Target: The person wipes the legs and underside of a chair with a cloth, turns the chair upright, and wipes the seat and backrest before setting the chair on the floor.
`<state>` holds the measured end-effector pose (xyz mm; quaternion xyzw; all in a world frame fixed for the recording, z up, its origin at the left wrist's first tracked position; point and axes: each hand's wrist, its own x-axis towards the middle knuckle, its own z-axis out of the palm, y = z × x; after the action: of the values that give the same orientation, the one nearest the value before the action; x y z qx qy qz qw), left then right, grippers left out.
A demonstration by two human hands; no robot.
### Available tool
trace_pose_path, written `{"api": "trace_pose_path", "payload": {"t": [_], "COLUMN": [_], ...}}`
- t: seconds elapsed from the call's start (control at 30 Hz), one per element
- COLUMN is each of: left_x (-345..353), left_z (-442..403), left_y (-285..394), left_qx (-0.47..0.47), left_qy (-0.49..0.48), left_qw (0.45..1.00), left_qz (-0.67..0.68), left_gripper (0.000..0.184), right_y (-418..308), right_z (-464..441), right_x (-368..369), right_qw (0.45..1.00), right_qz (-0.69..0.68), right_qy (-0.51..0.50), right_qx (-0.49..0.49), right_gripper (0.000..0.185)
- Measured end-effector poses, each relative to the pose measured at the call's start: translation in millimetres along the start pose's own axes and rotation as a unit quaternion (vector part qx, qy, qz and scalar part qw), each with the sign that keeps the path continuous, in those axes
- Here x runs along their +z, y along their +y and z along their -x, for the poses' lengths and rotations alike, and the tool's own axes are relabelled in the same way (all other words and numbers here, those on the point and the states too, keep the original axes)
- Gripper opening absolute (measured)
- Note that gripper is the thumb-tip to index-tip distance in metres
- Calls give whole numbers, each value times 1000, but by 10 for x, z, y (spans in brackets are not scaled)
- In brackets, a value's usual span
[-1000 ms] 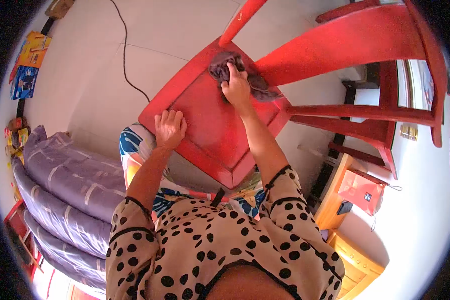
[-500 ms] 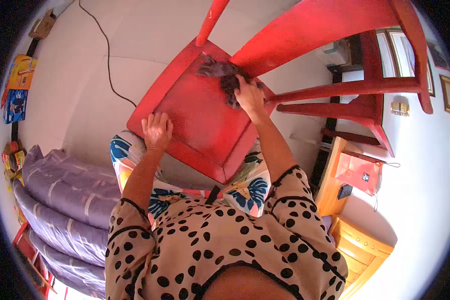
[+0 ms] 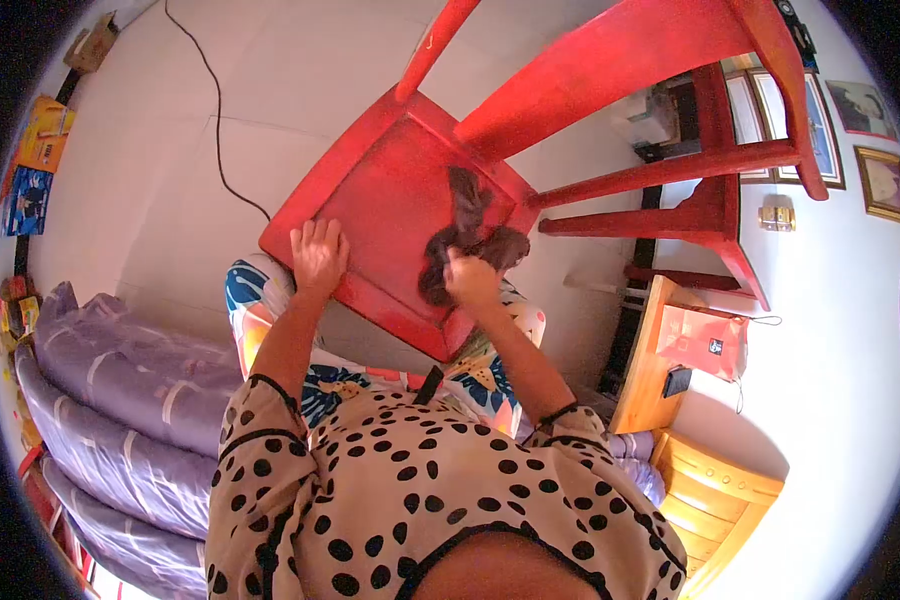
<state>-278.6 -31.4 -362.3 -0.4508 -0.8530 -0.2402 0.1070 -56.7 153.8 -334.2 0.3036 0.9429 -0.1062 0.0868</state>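
Right hand (image 3: 473,281) clutches dark cloth (image 3: 468,208) on red chair seat (image 3: 390,200), left hand (image 3: 320,256) lies loosely spread on seat edge.

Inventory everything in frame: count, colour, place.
chair: 1, red, centre
other furniture: count unclear, dark red, right
cloth: 1, dark brown, on chair
cable: 1, black, upper left
padded fabric: count unclear, purple, lower left
packages: several, mixed colours, far left
bag: 1, red, right
wooden furniture: count unclear, yellow, right
framed pictures: several, mixed, upper right
dotted top: 1, cream and black, bottom centre
trousers: 1, multicoloured, below chair
left hand: 1, bare, on chair
right hand: 1, bare, on cloth
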Motion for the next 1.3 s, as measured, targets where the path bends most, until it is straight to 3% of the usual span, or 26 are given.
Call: {"api": "trace_pose_path", "payload": {"t": [0.03, 0.07, 0.17, 0.27, 0.3, 0.33, 0.4, 0.47, 0.53, 0.63, 0.77, 0.83, 0.93, 1.13, 1.27, 1.3], "left_x": [27, 73, 95, 52, 46, 67, 128, 67, 81, 137, 81, 77, 119, 201, 256, 233], "left_z": [19, 25, 44, 34, 21, 26, 61, 32, 51, 22, 26, 9, 21, 82, 138, 131], "left_y": [-7, -21, -44, -23, -11, -25, -91, -55, -24, -47, -28, -34, -51, -97, -125, -123], "left_qx": [-4, -6, -23, -28, -29, -16, 10, 3, -1, 4, 20, 24, 23, 29, 13, 17], "left_qy": [-3, -6, -58, -76, -73, -56, -24, -27, -31, -33, -43, -58, -87, -77, -82, -82], "left_qw": [1000, 1000, 998, 997, 997, 998, 999, 999, 999, 999, 998, 997, 993, 992, 989, 990], "left_qz": [-3, -7, -5, -5, -7, -12, -26, -18, -18, -31, -28, -39, -71, -99, -121, -115], "left_gripper": [15, 16, 22, 25, 25, 25, 29, 32, 34, 34, 33, 32, 32, 31, 31, 31], "right_y": [-162, -178, -327, -541, -391, -13, 562, 873, 1071, 774, 561, 633, 833, 954, 1032, 975], "right_z": [83, 67, -70, -88, -144, -254, -243, -157, -213, -251, -310, -342, -231, -167, -152, -109], "right_x": [-80, 0, 9, -791, -791, -344, 115, 346, 672, 599, 445, 524, 412, 746, 1007, 1014], "right_qw": [999, 987, 875, 769, 817, 882, 902, 874, 812, 786, 765, 768, 829, 796, 732, 774], "right_qz": [-30, -155, -479, -623, -569, -457, -316, -299, -272, -337, -294, -276, -269, -409, -556, -471], "right_qy": [29, 40, 72, -85, -60, 112, 291, 308, 312, 199, 188, 173, 95, 303, 299, 294], "right_qx": [-17, -26, -19, 115, 64, 5, 37, 226, 412, 478, 541, 551, 481, 327, 257, 304], "right_gripper": [35, 34, 30, 26, 34, 40, 51, 58, 62, 71, 76, 75, 68, 54, 58, 61]}}
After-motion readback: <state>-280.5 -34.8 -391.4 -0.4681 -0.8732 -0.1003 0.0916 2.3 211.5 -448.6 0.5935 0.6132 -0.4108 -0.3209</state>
